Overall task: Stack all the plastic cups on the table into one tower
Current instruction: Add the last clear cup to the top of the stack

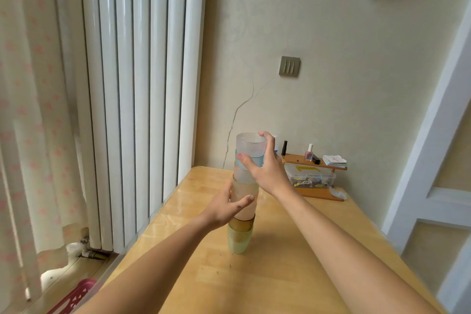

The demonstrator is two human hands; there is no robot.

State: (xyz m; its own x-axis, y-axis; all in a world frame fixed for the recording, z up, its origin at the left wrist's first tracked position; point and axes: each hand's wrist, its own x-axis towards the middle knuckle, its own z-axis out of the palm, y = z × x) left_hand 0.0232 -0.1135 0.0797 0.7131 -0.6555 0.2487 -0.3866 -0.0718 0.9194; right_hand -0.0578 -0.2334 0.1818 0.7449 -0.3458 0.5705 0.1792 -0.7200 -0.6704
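Together, left hand, right hand, gripping tower

Cup tower partly hidden behind left hand and right hand, red basket cut by bottom edge.

Under our right hand we see frosted, translucent plastic cups. Below it, the smooth wooden table shines glossy. Beyond it sits a clear plastic box.
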